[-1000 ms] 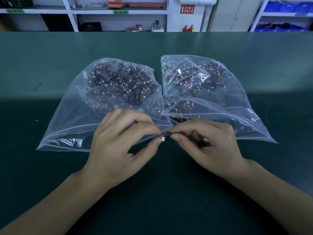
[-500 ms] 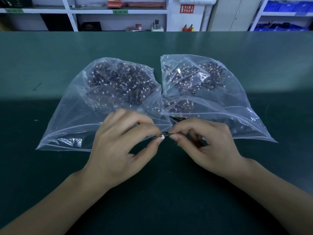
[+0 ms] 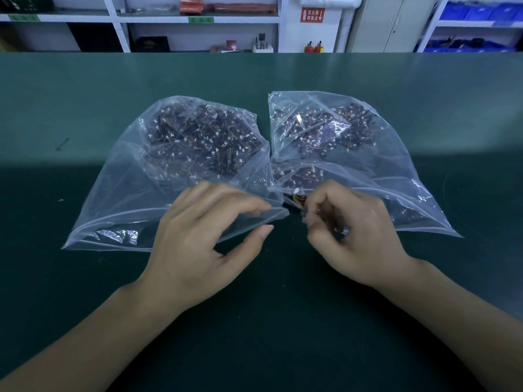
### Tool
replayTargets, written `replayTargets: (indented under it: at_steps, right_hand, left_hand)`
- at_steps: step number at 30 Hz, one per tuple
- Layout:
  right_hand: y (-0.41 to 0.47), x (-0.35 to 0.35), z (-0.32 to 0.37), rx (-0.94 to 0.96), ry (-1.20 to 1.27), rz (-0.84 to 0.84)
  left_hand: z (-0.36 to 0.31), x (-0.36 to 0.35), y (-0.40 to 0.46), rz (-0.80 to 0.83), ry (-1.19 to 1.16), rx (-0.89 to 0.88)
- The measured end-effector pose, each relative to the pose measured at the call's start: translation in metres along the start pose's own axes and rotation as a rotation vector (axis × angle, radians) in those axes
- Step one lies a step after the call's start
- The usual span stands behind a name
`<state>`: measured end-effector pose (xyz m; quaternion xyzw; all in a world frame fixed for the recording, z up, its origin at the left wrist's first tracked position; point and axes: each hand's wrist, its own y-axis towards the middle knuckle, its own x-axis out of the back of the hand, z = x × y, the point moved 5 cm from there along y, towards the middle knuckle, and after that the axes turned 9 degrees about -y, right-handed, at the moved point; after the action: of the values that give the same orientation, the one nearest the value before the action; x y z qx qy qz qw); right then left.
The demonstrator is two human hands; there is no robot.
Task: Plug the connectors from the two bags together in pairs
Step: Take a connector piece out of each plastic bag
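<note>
On the green table point(image 3: 85, 278) I see two clear bags of connectors, left bag point(image 3: 119, 199) beside right bag point(image 3: 396, 176). My left hand point(image 3: 203, 244) rests relaxed, fingers spread, on the left bag's mouth. My right hand point(image 3: 353, 236) curls, pinching a wired connector point(image 3: 297, 198) at the right bag's opening.

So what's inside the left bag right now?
The left bag holds a heap of small wired connectors with white plugs and dark wires. The left hand covers its near edge, so nothing shows there.
</note>
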<state>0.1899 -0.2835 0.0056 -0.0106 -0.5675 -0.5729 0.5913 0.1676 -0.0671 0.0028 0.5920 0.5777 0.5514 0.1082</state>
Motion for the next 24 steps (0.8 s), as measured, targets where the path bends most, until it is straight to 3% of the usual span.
replayTargets:
  at_steps: [6, 19, 24]
  right_hand:
    - [0.009, 0.01, -0.01, -0.063, -0.303, -0.01]
    - [0.005, 0.0, -0.029, -0.154, -0.502, 0.129]
    - [0.005, -0.003, -0.036, -0.172, -0.428, 0.167]
  left_hand:
    - [0.0, -0.001, 0.0, 0.009, 0.005, -0.014]
    - [-0.003, 0.001, 0.001, 0.008, 0.029, -0.051]
    - [-0.004, 0.003, 0.004, 0.05, 0.203, -0.041]
